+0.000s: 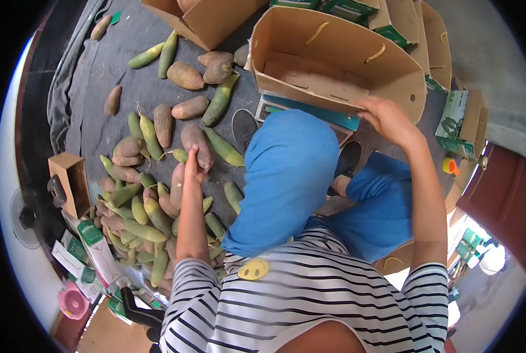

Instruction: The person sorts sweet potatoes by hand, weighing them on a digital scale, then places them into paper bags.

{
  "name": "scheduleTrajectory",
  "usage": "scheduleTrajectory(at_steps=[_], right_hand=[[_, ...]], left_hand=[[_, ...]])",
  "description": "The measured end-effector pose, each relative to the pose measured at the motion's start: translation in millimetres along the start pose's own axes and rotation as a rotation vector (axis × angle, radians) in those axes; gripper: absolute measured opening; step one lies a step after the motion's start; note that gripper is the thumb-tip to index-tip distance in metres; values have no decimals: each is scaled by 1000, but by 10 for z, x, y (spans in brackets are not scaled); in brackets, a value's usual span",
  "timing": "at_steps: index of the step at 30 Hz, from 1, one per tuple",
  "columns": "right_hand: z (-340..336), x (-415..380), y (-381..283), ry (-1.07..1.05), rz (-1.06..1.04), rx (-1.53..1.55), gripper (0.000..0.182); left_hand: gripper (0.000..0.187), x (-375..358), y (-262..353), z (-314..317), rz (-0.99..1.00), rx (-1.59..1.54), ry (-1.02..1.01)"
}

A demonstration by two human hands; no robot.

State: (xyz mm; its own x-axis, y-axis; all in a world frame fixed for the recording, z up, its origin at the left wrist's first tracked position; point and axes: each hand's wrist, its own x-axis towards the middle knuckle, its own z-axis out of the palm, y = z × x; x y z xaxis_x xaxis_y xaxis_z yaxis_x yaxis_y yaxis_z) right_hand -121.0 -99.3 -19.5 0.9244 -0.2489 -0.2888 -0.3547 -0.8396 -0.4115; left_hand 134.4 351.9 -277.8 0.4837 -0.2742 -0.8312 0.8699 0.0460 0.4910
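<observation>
My left hand is closed around the lower end of a thick reddish-brown radish, beside the pile on the floor. More reddish-brown radishes and long green radishes lie around it. My right hand grips the near edge of an open cardboard box, with its fingers over the rim. Yellow rope handles are on the box's far wall, and the part of its bottom that shows has only folded flaps. Beneath the box is a flat teal-topped scale, partly hidden by my knee.
A heap of green and brown radishes spreads left of my legs on dark sheeting. Another cardboard box stands beyond. Several green-printed boxes line the right side. An orange tape roll lies nearby. A pink fan-like object is lower left.
</observation>
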Motion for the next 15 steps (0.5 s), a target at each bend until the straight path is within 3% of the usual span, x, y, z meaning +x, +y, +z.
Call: scheduleTrajectory(at_steps=[4, 9, 13, 15], right_hand=[[18, -27, 9, 4, 8, -3, 26], [6, -62, -23, 25, 2, -16, 26], [-2, -60, -31, -13, 0, -61, 26], [35, -57, 6, 11, -32, -53, 25]], left_hand=[[51, -834, 274, 801, 278, 95, -135], [58, -1687, 885, 2079, 875, 481, -335], [64, -2023, 1113, 3031, 1188, 908, -478], [65, -1956, 1085, 3381, 1464, 1317, -369]])
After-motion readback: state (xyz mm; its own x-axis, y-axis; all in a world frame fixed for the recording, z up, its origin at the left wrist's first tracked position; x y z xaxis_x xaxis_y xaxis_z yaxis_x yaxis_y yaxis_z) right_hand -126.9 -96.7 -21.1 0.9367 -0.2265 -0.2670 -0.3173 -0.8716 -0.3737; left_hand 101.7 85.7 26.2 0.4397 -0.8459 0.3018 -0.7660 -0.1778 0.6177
